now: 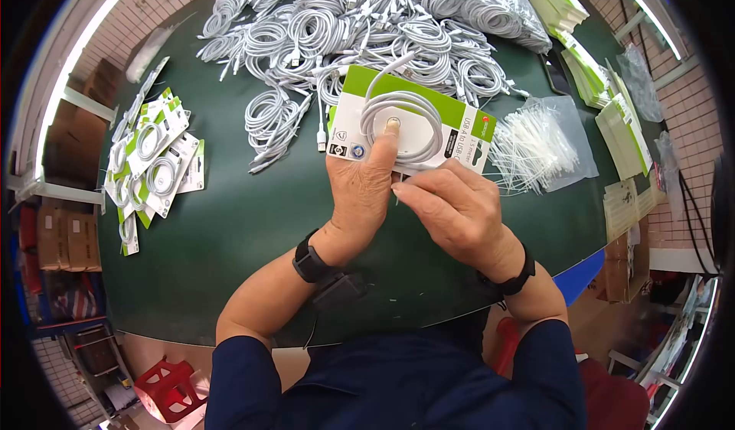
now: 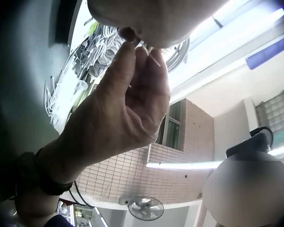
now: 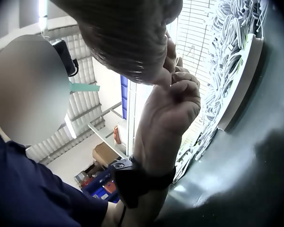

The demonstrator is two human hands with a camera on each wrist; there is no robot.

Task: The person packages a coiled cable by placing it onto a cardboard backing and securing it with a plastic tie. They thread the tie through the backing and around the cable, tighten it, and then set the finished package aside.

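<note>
My left hand grips a white and green packaging card from below, its thumb lying over the middle of a coiled white USB cable on the card's front. One end of the cable sticks up past the card's top edge. Right beside the left thumb, at the card's lower edge, my right hand pinches a thin white cable tie between thumb and fingers. In the right wrist view, the fingertips of both hands meet closely, and the tie is mostly hidden there.
Coiled cables are heaped across the back of the green table. Loose cable ties lie on a plastic bag at right, near stacked cards and a phone. Carded cables pile up at left.
</note>
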